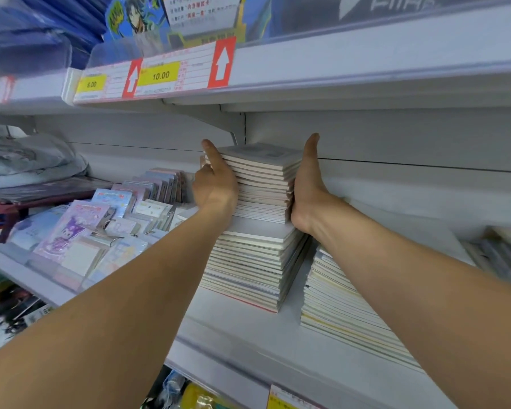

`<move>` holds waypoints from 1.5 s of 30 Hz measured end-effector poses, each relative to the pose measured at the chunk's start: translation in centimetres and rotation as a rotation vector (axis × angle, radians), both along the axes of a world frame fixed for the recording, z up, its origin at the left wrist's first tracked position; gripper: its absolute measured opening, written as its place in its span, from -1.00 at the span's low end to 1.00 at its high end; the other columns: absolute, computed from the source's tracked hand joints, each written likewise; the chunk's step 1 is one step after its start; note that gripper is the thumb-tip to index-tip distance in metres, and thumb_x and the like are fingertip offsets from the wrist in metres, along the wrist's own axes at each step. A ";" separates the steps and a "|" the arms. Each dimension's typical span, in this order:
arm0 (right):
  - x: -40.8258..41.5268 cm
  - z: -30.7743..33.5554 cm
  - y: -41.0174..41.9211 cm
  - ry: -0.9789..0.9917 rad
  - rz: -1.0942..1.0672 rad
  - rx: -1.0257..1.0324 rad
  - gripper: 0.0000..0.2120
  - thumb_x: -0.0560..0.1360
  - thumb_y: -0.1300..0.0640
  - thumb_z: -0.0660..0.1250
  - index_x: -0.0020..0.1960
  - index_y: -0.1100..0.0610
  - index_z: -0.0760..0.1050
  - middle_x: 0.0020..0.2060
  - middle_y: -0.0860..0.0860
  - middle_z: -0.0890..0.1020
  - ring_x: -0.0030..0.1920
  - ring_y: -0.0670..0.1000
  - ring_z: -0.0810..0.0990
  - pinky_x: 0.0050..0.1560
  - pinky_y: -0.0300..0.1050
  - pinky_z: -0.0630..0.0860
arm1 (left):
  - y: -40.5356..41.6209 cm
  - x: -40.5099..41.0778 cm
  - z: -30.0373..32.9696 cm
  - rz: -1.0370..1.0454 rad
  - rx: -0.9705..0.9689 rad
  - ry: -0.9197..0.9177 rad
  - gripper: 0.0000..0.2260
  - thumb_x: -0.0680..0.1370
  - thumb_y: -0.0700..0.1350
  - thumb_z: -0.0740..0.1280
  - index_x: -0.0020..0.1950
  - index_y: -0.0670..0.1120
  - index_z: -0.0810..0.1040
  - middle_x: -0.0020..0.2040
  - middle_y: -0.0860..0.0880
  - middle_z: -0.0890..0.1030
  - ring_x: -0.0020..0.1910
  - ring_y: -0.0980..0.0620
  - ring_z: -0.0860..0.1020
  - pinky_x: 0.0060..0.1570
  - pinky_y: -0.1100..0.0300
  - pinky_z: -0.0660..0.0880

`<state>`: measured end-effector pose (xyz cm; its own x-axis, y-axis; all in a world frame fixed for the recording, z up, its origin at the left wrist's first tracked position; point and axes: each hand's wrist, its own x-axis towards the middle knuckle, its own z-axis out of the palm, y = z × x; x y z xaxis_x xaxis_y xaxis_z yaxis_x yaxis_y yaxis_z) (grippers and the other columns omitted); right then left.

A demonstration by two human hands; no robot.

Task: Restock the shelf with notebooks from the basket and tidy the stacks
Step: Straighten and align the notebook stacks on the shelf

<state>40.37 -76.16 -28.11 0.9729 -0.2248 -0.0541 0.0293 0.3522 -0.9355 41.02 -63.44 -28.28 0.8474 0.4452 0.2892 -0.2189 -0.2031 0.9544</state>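
A tall stack of white-edged notebooks (pixel 260 187) stands on the white shelf (pixel 248 329). Its upper part is set back from the wider lower part (pixel 248 261). My left hand (pixel 216 184) presses flat against the left side of the upper part. My right hand (pixel 307 187) presses flat against its right side, fingers pointing up. The upper part is squeezed between both palms. A second, lower stack of notebooks (pixel 342 314) lies to the right, partly hidden under my right forearm. No basket is in view.
Packs of cartoon sticker pads and ring-bound notes (pixel 101 231) fill the shelf to the left. The upper shelf edge (pixel 337 72) with price labels (pixel 160 75) hangs just above the stack. More stationery (pixel 502 255) lies at far right. A lower shelf shows below.
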 end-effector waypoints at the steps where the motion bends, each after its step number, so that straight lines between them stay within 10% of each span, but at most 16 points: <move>1: -1.1 0.3 0.0 -0.007 -0.013 -0.048 0.14 -0.15 -0.78 0.05 0.06 0.03 0.59 -0.02 0.06 0.70 -0.11 0.13 0.71 -0.04 0.10 0.62 | 0.0 0.0 -0.1 0.013 0.010 -0.010 -0.22 0.59 0.32 -0.24 0.42 -0.19 0.43 0.34 -0.23 0.49 0.29 -0.19 0.48 0.33 0.01 0.34; 4: -0.9 -0.5 -0.2 -0.022 -0.023 -0.081 -0.10 0.03 -0.75 -0.04 -0.22 0.04 0.46 -0.32 0.01 0.51 -0.38 0.01 0.46 -0.32 -0.17 0.36 | -0.2 -0.1 -0.1 0.028 -0.016 -0.010 -0.24 0.61 0.30 -0.21 0.40 -0.22 0.43 0.30 -0.24 0.51 0.24 -0.19 0.50 0.25 0.05 0.36; 8: 5.2 -3.3 -1.6 -0.180 -0.123 0.017 0.24 -0.12 -0.80 0.03 0.45 -0.24 0.28 0.45 -0.23 0.31 0.45 -0.04 0.34 0.43 0.21 0.21 | -0.4 0.1 0.1 0.095 -0.191 -0.240 -0.41 0.64 0.24 -0.06 0.43 -0.17 0.31 0.35 -0.18 0.46 0.31 -0.14 0.44 0.34 0.01 0.36; 14: 2.0 -1.5 -0.1 -0.166 0.019 -0.069 -0.09 -0.06 -0.78 0.07 0.04 -0.21 0.42 0.03 -0.14 0.55 -0.05 -0.02 0.57 -0.27 -0.22 0.50 | -1.0 1.0 -0.4 0.118 0.174 -0.413 -0.54 0.67 0.09 -0.05 0.35 -0.21 0.36 0.25 -0.16 0.46 0.19 -0.10 0.47 0.16 0.09 0.39; 18: 2.9 -1.4 0.1 -0.193 0.084 -0.041 0.29 -0.09 -0.79 0.08 0.54 -0.22 0.19 0.46 -0.09 0.40 0.36 0.18 0.50 0.32 0.23 0.37 | -0.9 1.3 -0.4 0.152 0.266 -0.363 -0.54 0.67 0.13 -0.05 0.31 -0.18 0.37 0.24 -0.15 0.44 0.20 -0.15 0.46 0.11 0.04 0.40; 26: 2.1 -1.3 0.9 -0.233 -0.108 -0.096 0.37 -0.08 -0.80 -0.08 0.60 -0.15 -0.06 0.59 -0.06 0.13 0.57 0.03 0.13 0.54 0.22 0.06 | -1.0 0.6 -0.5 0.171 0.388 -0.364 -0.49 0.65 0.18 -0.03 0.34 -0.19 0.35 0.27 -0.15 0.44 0.23 -0.14 0.45 0.06 0.07 0.37; 29: 2.2 -1.4 0.3 -0.195 -0.073 -0.142 0.15 -0.14 -0.81 -0.04 0.31 -0.28 0.37 0.23 -0.25 0.41 0.28 -0.11 0.45 0.07 0.04 0.60 | -0.9 0.7 -0.4 0.166 0.384 -0.351 -0.49 0.65 0.19 -0.04 0.33 -0.19 0.35 0.27 -0.14 0.43 0.23 -0.14 0.45 0.08 0.06 0.38; 31: 0.9 -1.2 -0.1 -0.199 -0.024 -0.144 -0.22 -0.14 -0.81 -0.04 -0.18 -0.28 0.21 -0.18 -0.25 0.26 -0.24 -0.29 0.32 -0.53 -0.46 0.32 | -0.8 0.8 -0.5 0.164 0.396 -0.346 -0.49 0.65 0.19 -0.04 0.31 -0.19 0.35 0.25 -0.14 0.43 0.21 -0.14 0.45 0.08 0.05 0.39; 35: -2.4 -0.5 -0.1 -0.151 0.058 -0.124 -0.24 0.14 -0.74 -0.06 -0.21 -0.06 0.29 -0.44 -0.09 0.34 -0.61 -0.07 0.28 -0.52 -0.33 0.17 | -1.0 0.2 -0.5 0.117 0.332 -0.301 -0.44 0.61 0.27 0.02 0.37 -0.16 0.29 0.31 -0.12 0.37 0.29 -0.14 0.38 0.16 0.05 0.32; 45: -4.0 0.0 0.1 -0.079 0.050 0.015 -0.24 0.27 -0.67 -0.06 -0.17 -0.01 0.46 -0.47 -0.06 0.39 -0.53 -0.08 0.31 -0.49 -0.23 0.20 | -1.4 0.3 0.2 -0.068 -0.296 -0.020 -0.29 0.56 0.37 0.01 0.52 -0.11 0.15 0.51 -0.14 0.23 0.47 -0.16 0.22 0.45 -0.13 0.13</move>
